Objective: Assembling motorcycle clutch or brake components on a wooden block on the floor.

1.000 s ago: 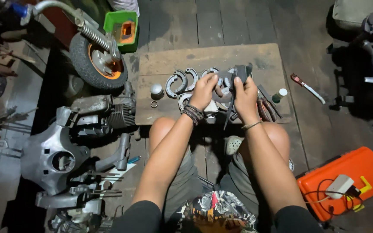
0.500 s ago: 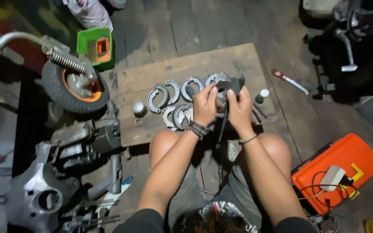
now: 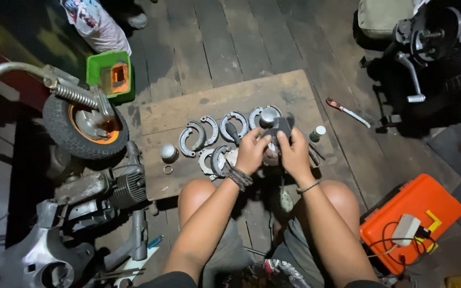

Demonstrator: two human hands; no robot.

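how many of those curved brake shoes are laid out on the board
6 show on the wooden board: brake shoes at far left, next, middle, one by the held part, and two lower beside the left hand. Hands may hide others.

1. I have one view only, from the camera on the person's head, so no second view shares the scene.
2. It looks steeply down over the forearms and knees at the wooden board [image 3: 225, 114] on the plank floor.
3. It sits close: both hands fill mid-frame.
4. The scooter wheel [image 3: 84, 128] lies at left, the orange case [image 3: 409, 218] at right.
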